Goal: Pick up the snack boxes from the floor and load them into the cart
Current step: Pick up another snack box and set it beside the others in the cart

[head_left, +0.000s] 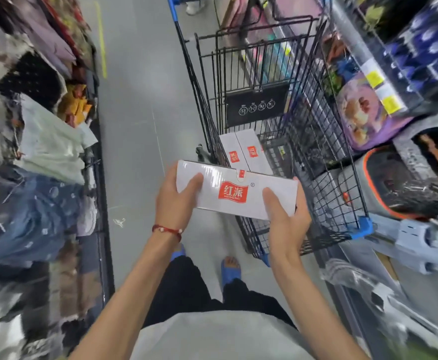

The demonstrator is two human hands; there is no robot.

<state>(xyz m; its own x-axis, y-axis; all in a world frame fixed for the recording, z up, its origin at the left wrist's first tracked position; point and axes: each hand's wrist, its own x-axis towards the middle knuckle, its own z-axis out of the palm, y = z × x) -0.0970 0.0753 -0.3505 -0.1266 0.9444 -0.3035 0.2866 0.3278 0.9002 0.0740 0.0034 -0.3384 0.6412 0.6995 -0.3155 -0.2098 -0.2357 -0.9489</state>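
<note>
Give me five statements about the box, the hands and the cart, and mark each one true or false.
1. Both hands hold one white box with a red label. True: the left hand grips its left end, the right hand its right end.
2. The cart has nothing in it. False: two white boxes already lie on its floor.
3. A red cord circles the left wrist. True.
4. The held box rests on the floor. False: it is carried in the air, near the cart's edge.
5. The cart stands to the person's left. False: it stands ahead and to the right, beside the shelves.
</note>
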